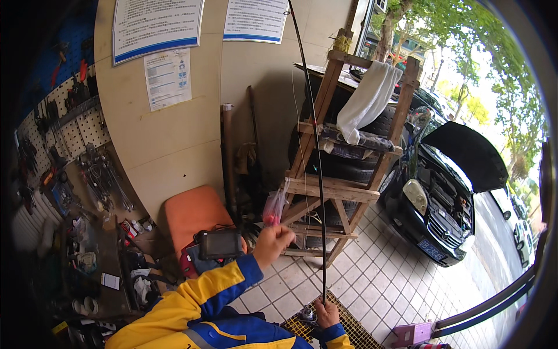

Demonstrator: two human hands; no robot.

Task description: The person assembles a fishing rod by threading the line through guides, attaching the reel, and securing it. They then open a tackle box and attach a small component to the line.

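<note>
A long black fishing rod [317, 151] rises steeply from my right hand [327, 314] past the top of the view. My right fingers are wrapped round its lower end, beside a small reel [307, 314]. A thin fishing line [296, 96] hangs to the left of the rod. My left hand [272, 244] is raised in front of me with the fingers pinched together; what they hold, if anything, is too small to make out. Just above it is a clear plastic bag with something red inside [273, 210]. I cannot tell whether the hand touches the bag.
A wooden rack [337, 192] holds stacked tires and a white cloth [369, 99]. Outside stands a black car [433, 203] with its hood up. An orange chair [197, 215] bears a dark tablet-like device [220, 244]. Tools crowd the pegboard [72, 136] at left. A pink stool [412, 334] stands lower right.
</note>
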